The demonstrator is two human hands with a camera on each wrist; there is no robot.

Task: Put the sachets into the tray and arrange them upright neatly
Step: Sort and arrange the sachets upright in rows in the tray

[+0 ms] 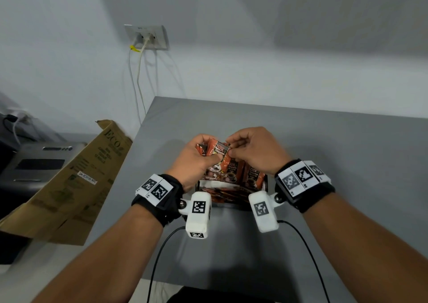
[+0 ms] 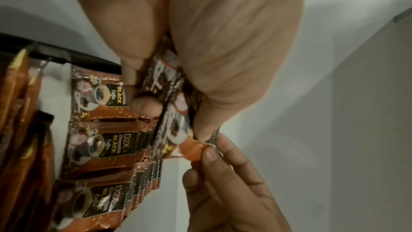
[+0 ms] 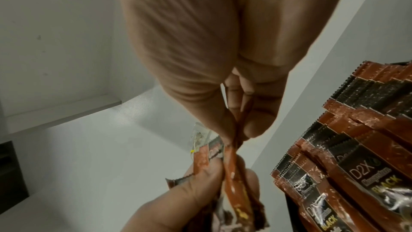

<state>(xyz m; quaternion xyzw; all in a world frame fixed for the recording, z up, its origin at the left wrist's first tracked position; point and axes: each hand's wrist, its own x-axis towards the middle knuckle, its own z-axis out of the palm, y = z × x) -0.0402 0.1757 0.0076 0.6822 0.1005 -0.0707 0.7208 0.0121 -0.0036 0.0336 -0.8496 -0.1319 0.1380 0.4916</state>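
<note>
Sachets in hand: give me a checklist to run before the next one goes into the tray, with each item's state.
1. Left hand grips a bunch of loose sachets: ok.
2. Right hand pinches one sachet's top edge: ok.
3. That single sachet separated from the bunch: not ok, both hands hold it.
4. Standing sachets in the tray upright in rows: ok.
5. Free slot for the next sachet: cannot tell, hands cover it.
</note>
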